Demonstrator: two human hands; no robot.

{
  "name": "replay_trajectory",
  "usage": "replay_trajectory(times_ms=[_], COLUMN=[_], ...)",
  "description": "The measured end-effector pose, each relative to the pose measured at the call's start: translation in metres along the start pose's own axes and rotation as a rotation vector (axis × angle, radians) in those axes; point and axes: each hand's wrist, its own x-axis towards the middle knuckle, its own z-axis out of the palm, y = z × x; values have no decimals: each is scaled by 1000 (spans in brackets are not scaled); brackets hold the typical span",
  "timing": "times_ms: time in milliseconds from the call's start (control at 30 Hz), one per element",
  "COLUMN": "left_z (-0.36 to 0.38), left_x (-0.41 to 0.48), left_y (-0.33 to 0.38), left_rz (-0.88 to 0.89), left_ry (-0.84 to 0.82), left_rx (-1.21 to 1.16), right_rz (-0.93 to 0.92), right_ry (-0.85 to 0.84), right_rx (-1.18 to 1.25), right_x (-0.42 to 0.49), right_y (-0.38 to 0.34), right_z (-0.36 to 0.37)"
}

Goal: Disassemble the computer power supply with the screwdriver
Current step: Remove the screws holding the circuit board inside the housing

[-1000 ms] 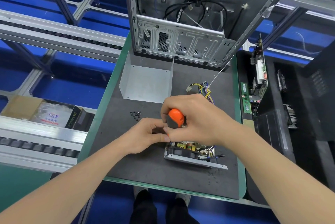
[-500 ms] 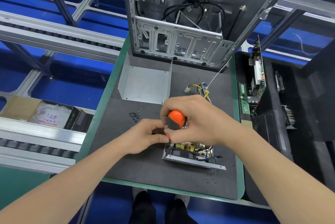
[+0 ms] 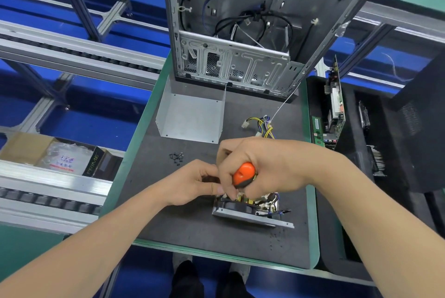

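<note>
The opened power supply (image 3: 252,211) lies toward 5 o'clock on the dark mat (image 3: 192,232), its circuit board exposed and its near metal rim facing the person. The right hand (image 3: 267,165) is wrapped round the orange-handled screwdriver (image 3: 244,174), which stands nearly upright over the unit's 10 o'clock corner; the tip is hidden behind the fingers. The left hand (image 3: 192,182) is curled, thumb and forefinger closed together right beside the shaft, though whether they pinch the shaft, a screw or the unit's rim I cannot tell. The main risk, as I judge it, is the tip camming out of the screw head: with fingers this close, a slip could jab them or skid onto the board and its components. Nothing but the left hand seems to brace the unit, so hard turning could twist it on the mat. A freed screw could drop among the components (the small pile of screws (image 3: 177,156) at 10 o'clock of the hands is where it belongs). The wire bundle (image 3: 265,126) trails off at 1 o'clock and could snag if the unit is lifted. The removed cover (image 3: 192,117) at 11 o'clock sits well apart.
</note>
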Motion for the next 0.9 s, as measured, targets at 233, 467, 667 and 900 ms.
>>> replay_trajectory(times_ms=[233,467,667,900], left_z=[2,-2,-3,-8], left_x=[-2,-3,-1,5], left_y=[12,7,10,10], left_rz=[24,6,27,38], left_ry=[-10,6,-32,22], left_rx=[68,108,120,158], right_rz=[318,141,111,112], right_ry=[420,105,25,151], right_rx=[-472,-416,-435,-396], right_x=[-1,-8,-11,-9], right_y=[-23,-30,-29,-21], right_z=[17,12,15,12])
